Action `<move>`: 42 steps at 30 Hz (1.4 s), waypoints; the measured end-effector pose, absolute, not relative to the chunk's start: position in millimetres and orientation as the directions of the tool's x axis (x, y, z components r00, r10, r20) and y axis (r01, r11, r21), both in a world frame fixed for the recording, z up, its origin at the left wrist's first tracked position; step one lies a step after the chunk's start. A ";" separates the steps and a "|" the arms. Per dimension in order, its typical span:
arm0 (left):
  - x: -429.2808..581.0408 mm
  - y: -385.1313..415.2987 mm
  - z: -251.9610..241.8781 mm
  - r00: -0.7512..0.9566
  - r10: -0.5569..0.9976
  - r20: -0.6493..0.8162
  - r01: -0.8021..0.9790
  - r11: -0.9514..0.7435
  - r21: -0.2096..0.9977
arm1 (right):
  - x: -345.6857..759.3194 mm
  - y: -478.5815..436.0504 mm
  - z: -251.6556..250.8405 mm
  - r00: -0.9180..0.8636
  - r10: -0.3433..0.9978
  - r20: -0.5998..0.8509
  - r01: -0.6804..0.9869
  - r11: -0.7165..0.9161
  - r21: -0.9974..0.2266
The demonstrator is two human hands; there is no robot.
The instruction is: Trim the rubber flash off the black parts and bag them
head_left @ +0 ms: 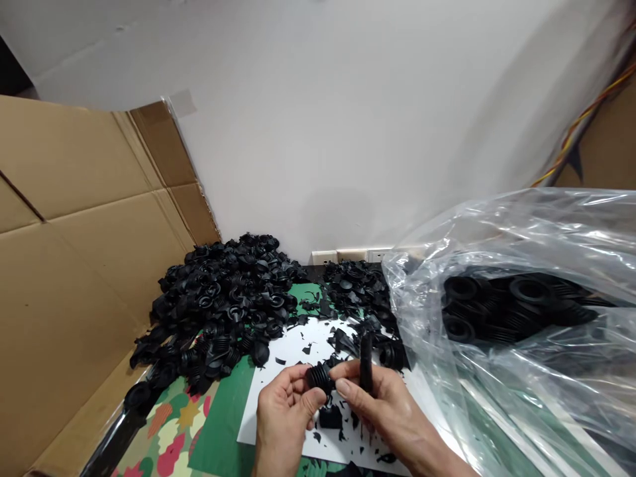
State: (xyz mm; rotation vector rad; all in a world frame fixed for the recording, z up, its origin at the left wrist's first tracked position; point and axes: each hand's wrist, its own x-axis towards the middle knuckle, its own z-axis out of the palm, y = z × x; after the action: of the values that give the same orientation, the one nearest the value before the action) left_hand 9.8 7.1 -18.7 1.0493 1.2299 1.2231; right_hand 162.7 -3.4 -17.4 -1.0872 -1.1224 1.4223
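Observation:
A small black ribbed rubber bellows is pinched between the thumb and fingers of my left hand, above a white sheet. My right hand is closed, its thumb and forefinger meeting at the right edge of the bellows. Out of that same hand a dark rod-shaped tool sticks up between the fingers; its working end is hidden. Beneath the hands, black rubber scraps lie scattered over the white sheet.
A large heap of black ribbed rubber pieces rises at the left, beside a cardboard wall. Black scraps pile up near the wall sockets. At the right, a clear plastic bag holds more bellows.

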 end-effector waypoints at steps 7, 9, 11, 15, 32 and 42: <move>11.2 4.3 -14.8 0.035 0.993 -0.115 -0.050 0.117 0.992 | 158.3 -8.9 -12.3 -0.098 0.995 -0.020 0.049 -0.015 -0.999; 12.2 2.6 -13.7 0.009 0.995 -0.101 -0.044 0.101 0.994 | 157.8 -9.3 -12.0 -0.094 0.995 -0.032 0.057 -0.027 -0.998; 12.8 1.0 -13.5 -0.006 0.997 -0.072 -0.024 0.072 0.997 | 157.5 -9.5 -11.5 -0.097 0.995 -0.037 0.054 -0.031 -0.998; 11.6 -1.3 -15.3 0.026 1.000 -0.007 0.079 0.005 0.997 | 156.7 -8.8 -12.2 -0.110 0.994 -0.023 0.038 -0.019 -0.999; 10.2 1.3 -16.0 0.052 0.997 -0.060 -0.048 0.062 0.997 | 150.3 -7.3 -24.1 -0.071 0.975 -0.212 -0.426 -0.222 -0.877; 8.6 -2.2 -6.9 0.062 0.993 0.103 0.142 -0.111 0.984 | 152.4 -5.5 -29.2 -0.139 0.954 -0.266 -0.465 -0.300 -0.833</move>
State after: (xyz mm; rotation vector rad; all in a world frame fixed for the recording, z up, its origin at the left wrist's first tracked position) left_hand 8.6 -2.2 -6.9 1.4219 1.2210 1.1744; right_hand 152.4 -5.5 -29.2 -0.9894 -0.7161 1.6684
